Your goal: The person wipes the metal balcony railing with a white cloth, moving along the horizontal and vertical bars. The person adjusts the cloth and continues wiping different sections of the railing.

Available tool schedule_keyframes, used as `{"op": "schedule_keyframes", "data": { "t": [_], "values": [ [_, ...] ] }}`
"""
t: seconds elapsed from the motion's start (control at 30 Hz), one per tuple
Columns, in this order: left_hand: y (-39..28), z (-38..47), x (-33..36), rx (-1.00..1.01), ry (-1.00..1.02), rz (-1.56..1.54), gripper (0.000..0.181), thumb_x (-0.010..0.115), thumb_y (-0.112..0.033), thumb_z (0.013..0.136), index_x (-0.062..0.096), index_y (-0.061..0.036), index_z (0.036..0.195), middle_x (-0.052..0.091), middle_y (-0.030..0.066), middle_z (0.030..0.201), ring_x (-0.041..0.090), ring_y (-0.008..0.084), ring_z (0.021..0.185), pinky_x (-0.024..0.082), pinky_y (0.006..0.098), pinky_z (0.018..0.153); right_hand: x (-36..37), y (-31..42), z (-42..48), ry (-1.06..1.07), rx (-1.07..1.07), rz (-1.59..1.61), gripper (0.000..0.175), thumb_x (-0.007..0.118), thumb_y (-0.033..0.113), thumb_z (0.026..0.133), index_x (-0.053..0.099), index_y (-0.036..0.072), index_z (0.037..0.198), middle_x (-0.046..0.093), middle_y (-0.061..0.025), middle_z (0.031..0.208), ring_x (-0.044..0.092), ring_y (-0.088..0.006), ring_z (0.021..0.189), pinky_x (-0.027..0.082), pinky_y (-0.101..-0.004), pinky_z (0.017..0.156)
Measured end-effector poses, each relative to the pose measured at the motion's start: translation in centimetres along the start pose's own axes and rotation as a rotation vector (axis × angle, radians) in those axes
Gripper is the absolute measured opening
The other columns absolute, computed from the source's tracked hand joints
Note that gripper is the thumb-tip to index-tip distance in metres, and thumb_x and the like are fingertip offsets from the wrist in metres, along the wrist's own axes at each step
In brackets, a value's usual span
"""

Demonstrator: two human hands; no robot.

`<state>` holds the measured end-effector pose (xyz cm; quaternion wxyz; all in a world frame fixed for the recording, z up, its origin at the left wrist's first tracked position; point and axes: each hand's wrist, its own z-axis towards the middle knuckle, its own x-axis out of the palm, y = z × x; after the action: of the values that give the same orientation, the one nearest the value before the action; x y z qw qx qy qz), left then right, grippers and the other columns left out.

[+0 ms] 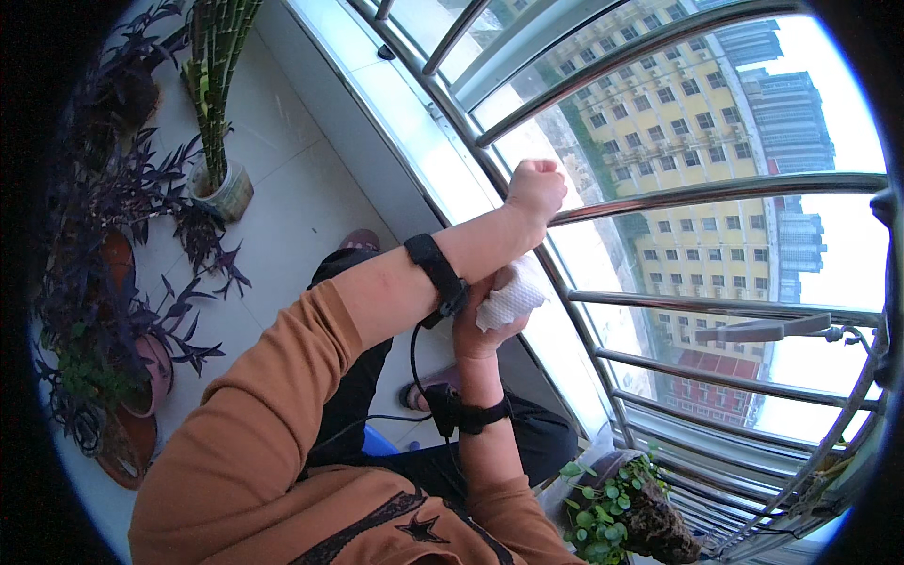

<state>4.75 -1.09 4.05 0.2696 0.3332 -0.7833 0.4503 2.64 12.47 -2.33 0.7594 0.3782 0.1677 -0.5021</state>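
My left hand (538,192) is curled into a fist beside the steel window railing (510,176). Nothing shows in it, and the inner side of the fingers is hidden; I cannot tell whether it touches the bar. Below the left forearm, my right hand (477,332) holds a crumpled white paper towel (513,295) with an embossed texture, close to the white sill (558,367). The left forearm crosses in front of part of the right hand. Black straps with small devices (434,272) sit around both forearms, a cable hanging from them.
Left on the tiled floor (282,205) stand purple-leaved potted plants (169,176) and a jar (229,194) of green stalks. A leafy plant (600,508) sits low right by the railing. A grey clothes peg (766,328) hangs right. Buildings (657,134) show outside.
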Motion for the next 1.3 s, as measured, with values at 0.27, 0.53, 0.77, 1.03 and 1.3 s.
{"op": "schedule_keyframes", "data": {
  "t": [0.27,0.53,0.77,1.03,1.3],
  "values": [
    [-2.4,0.2,-0.7,0.035,0.032,0.040,0.019,0.042,0.003,0.077,0.048,-0.0042,0.094,0.054,0.0058,0.084,0.055,0.0150,0.071,0.045,0.0269,0.062,-2.9,-1.1,10.7,-0.379,0.666,0.410,0.035,0.041,0.033,0.093,0.047,0.002,0.108,0.052,-0.0109,0.099,0.052,-0.0206,0.088,0.045,-0.0330,0.076],
    [-2.9,-0.8,-0.9,-0.052,0.207,0.149,0.017,0.048,-0.004,0.082,0.051,-0.0029,0.098,0.055,0.0084,0.089,0.056,0.0161,0.078,0.046,0.0290,0.072,-0.1,-7.3,16.3,0.033,0.099,1.173,0.051,0.033,0.052,0.091,0.047,0.005,0.104,0.056,-0.0086,0.084,0.057,-0.0174,0.070,0.048,-0.0277,0.058],
    [-2.6,0.0,-0.7,0.454,0.133,0.526,0.020,0.056,-0.006,0.077,0.052,-0.0020,0.096,0.054,0.0109,0.093,0.054,0.0201,0.086,0.044,0.0315,0.079,2.9,-6.6,9.8,0.195,0.820,0.784,0.025,0.052,0.020,0.090,0.050,-0.001,0.102,0.054,-0.0058,0.077,0.054,-0.0111,0.061,0.042,-0.0232,0.045],
    [-3.0,1.8,-1.3,1.316,-0.063,0.895,0.029,0.058,-0.003,0.071,0.048,-0.0030,0.098,0.050,0.0139,0.093,0.049,0.0286,0.090,0.039,0.0382,0.081,-3.3,-3.5,17.3,-0.025,-0.017,1.057,0.068,0.045,0.040,0.090,0.012,0.004,0.137,0.026,-0.0182,0.134,0.030,-0.0314,0.125,0.022,-0.0458,0.106],
    [-1.2,0.5,-0.9,0.895,0.240,1.128,0.020,0.053,-0.009,0.081,0.052,-0.0023,0.100,0.053,0.0119,0.097,0.055,0.0234,0.089,0.045,0.0337,0.080,2.1,-5.7,9.6,0.379,0.425,0.445,0.041,0.047,0.008,0.087,0.040,-0.002,0.126,0.055,-0.0155,0.112,0.053,-0.0259,0.104,0.039,-0.0350,0.090]
  ]
}}
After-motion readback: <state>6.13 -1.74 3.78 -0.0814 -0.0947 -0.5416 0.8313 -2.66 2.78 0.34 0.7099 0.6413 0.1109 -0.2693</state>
